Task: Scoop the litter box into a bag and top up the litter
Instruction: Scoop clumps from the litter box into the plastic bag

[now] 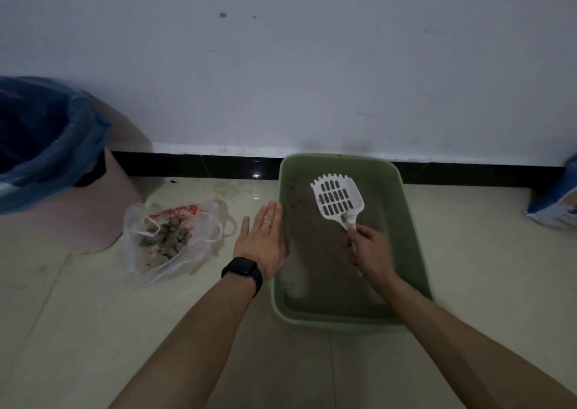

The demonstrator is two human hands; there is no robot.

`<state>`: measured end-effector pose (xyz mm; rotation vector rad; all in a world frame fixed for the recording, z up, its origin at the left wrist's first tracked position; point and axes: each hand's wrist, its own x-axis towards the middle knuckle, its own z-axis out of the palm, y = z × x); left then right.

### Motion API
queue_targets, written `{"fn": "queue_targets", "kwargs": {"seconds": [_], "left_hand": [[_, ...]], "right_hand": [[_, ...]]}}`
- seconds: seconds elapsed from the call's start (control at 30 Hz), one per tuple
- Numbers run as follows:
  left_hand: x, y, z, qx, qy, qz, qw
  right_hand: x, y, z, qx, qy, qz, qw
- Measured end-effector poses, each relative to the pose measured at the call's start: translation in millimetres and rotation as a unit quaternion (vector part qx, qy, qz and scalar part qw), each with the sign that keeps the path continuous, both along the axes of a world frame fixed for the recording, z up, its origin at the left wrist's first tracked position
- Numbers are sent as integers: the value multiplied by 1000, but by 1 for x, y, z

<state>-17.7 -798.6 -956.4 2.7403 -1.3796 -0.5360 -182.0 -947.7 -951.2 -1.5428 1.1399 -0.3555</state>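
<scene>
I see the green plastic litter box (410, 221) on the pale tiled floor (93, 330) against the white wall, with thin grey litter (315, 252) inside. My right hand (370, 249) has its grip closed on the white slotted scoop (338, 201). The left hand (262, 243) lies flat (fingers straight) at the box's left wall. Beside it, a crinkled clear bag (168, 243) holds grey clumps, near a pink bin (93, 215) with a blue liner.

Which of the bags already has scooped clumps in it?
The clear bag with red print, on the floor between the pink bin and green litter box; grey clumps show inside. The blue liner sits in the bin.
</scene>
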Motion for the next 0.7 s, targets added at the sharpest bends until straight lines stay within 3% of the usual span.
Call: {"fn": "queue_targets", "kwargs": {"seconds": [0.37,0.53,0.7], "left_hand": [[26,24,12,2,-41,-48,998],[69,61,29,-46,-77,33,995],[115,123,24,-41,-52,140,988]], "right_hand": [[8,12,28,45,-29,-4,999],[42,30,48,13,-38,43,998],[97,73,68,1,-40,122,992]]}}
